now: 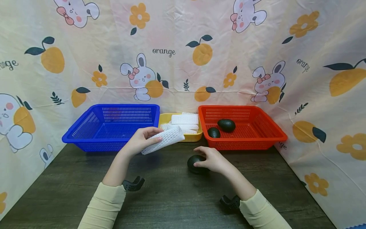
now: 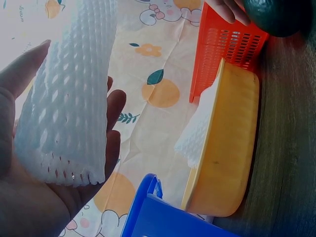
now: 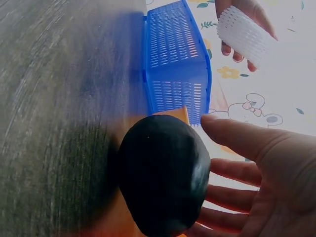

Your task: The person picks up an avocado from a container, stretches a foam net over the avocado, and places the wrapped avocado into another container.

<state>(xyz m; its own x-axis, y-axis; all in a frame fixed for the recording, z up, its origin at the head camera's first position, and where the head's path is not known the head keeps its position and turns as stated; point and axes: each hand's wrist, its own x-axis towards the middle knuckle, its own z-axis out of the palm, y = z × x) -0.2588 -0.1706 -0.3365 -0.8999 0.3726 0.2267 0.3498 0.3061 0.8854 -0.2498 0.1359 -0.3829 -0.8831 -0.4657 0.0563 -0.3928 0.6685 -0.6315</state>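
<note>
Left hand (image 1: 140,140) up above the table (image 1: 171,197), thumb and fingers wrapped round a white foam net sleeve (image 1: 163,142), sleeve tilted with its far end pointing toward the yellow tray (image 1: 192,137). From the left wrist view, sleeve (image 2: 66,108) lying across the palm, thumb on one side, fingertips (image 2: 114,106) on the other, open mesh end facing the camera.

Right hand (image 1: 210,159) low on the dark wood, fingers spread and only loosely bent, laid over the top and right side of a dark avocado (image 1: 194,163). Avocado down on the tabletop, just in front of the red basket (image 1: 275,133). From the right wrist view, avocado (image 3: 163,180) against the fingers (image 3: 242,140), palm open beside it, not clenched round it.

Two more avocados (image 1: 226,125) inside the red basket, close together near its left end. Blue basket (image 1: 85,127) at the left, nothing visible in it. Yellow tray between the two baskets, stacked with more white foam sleeves (image 1: 184,120). Printed rabbit-and-orange cloth (image 1: 183,51) behind and along both sides.
</note>
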